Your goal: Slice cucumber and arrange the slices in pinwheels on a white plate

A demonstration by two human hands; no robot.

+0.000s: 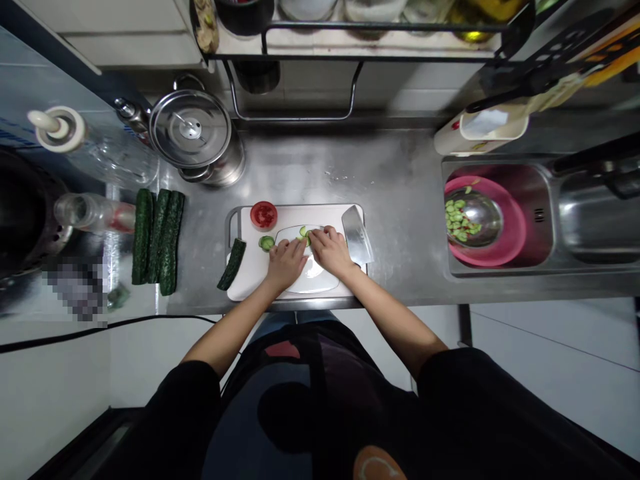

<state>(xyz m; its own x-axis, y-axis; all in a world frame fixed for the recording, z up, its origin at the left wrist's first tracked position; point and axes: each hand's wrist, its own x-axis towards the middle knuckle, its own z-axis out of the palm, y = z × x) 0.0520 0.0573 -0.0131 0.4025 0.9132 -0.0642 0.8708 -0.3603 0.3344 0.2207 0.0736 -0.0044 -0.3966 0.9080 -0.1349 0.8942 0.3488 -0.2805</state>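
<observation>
A white plate (314, 283) rests on a white cutting board (250, 270). Over its far part my two hands come close together around a few thin cucumber slices (303, 231). The fingers of my right hand (331, 252) are closed on a slice. My left hand (287, 264) is bent with its fingertips together at the slices, partly hiding what it pinches. Left of it lies a small pile of cucumber slices (267, 243). Beyond that is a halved tomato (264, 215), cut face up. A cleaver (357, 237) lies flat right of my right hand. A cut cucumber piece (232, 265) overlaps the board's left edge.
Whole cucumbers (159, 240) lie left on the steel counter, beside a glass bottle (90, 212). A lidded steel pot (193, 133) stands behind. At right, the sink holds a pink basin (515, 223) with a metal bowl (487, 217) of green pieces. A rack (380, 27) hangs above.
</observation>
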